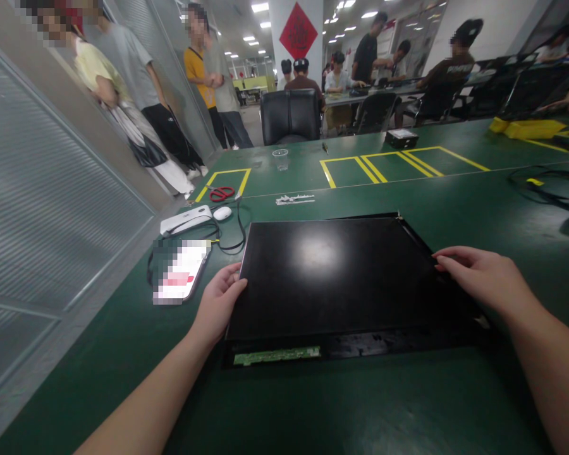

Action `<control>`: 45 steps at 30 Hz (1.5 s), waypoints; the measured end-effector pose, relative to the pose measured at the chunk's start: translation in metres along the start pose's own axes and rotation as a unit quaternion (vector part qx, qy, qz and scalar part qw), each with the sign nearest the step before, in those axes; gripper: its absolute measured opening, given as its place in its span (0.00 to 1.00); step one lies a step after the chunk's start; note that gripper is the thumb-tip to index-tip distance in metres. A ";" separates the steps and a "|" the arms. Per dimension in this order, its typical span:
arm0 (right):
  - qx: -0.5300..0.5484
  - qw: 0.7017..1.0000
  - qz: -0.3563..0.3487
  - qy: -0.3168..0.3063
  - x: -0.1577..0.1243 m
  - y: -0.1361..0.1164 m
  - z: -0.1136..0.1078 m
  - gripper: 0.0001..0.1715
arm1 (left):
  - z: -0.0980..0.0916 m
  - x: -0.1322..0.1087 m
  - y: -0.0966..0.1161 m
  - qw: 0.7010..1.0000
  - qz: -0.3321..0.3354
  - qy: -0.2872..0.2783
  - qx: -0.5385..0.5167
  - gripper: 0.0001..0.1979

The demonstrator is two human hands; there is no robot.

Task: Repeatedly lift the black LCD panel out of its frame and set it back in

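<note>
A black display panel [327, 284] lies in front of me, above a black frame [384, 344] whose edges show at the back, right and front. A narrow green circuit board [277, 356] runs along the panel's near edge. My left hand [220, 297] grips the panel's left edge, thumb on top and fingers at the side. At the right edge, my right hand [478, 275] pinches the panel's border between thumb and fingertips. Whether the panel rests fully in the frame or is slightly raised, I cannot tell.
On the green table [137, 379], a phone [184, 272], a white device [187, 220] with a black cable, a white mouse [222, 213] and red-handled scissors [222, 194] lie left. Behind are a plastic cup [281, 159], a black box [401, 138] and a yellow tray [526, 128]. Several people are beyond.
</note>
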State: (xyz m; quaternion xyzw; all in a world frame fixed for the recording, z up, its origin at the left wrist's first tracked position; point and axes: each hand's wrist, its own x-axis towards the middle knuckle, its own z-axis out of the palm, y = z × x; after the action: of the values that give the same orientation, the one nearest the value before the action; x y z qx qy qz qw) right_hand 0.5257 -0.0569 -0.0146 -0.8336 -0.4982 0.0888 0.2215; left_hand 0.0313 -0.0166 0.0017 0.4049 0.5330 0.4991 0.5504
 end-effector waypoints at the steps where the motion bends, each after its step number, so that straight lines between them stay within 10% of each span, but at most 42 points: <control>1: -0.001 1.000 0.004 -0.004 0.000 0.000 0.000 0.22 | 0.000 0.000 0.000 1.000 -0.001 0.001 0.000 0.32; 24: -0.004 1.000 -0.001 -0.008 0.004 0.003 -0.002 0.21 | -0.012 0.002 0.003 0.996 0.048 0.002 0.077 0.33; 45: 0.016 1.000 0.011 -0.011 0.006 0.011 0.005 0.22 | -0.028 0.021 -0.018 0.920 0.154 0.011 0.361 0.28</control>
State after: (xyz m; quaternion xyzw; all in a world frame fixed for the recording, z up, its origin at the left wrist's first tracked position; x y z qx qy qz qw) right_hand 0.5360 -0.0548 -0.0239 -0.8341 -0.4901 0.1089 0.2284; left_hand 0.0045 -0.0019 -0.0228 0.6475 0.6140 0.3563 0.2772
